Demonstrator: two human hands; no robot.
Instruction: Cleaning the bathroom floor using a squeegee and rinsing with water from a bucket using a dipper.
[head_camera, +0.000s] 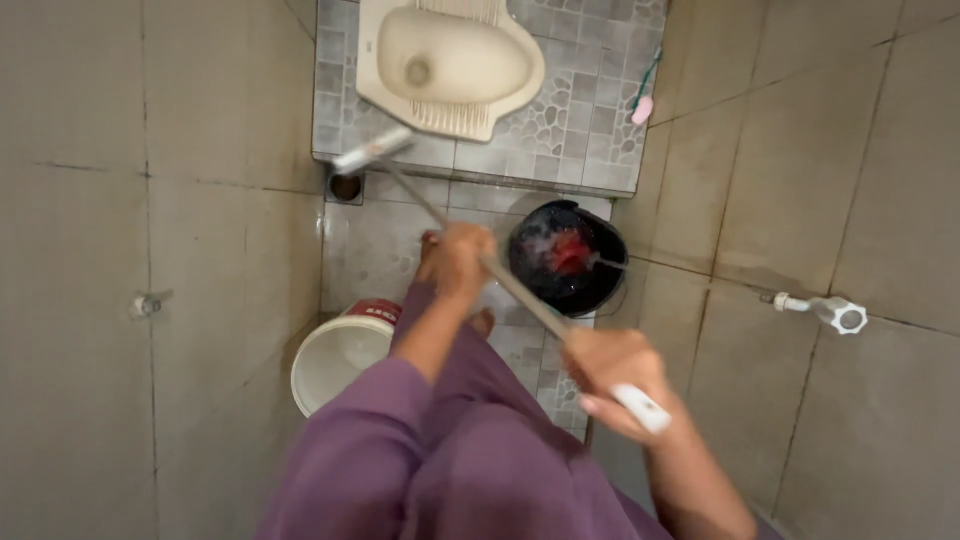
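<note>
You've got both hands on the long-handled brush (480, 258). Your left hand (458, 260) is wrapped tight around the middle of the shaft, and your right hand (612, 375) is closed around the white grip at the near end. The brush head sits on the tiled step just in front of the squat toilet (450, 60), near the floor drain (346, 187). A black bucket (567, 258) sits right of the shaft, a white bucket (338, 357) left.

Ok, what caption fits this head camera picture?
Both hands, left hand and right hand, hold a long-handled brush beside the squat toilet.
</note>
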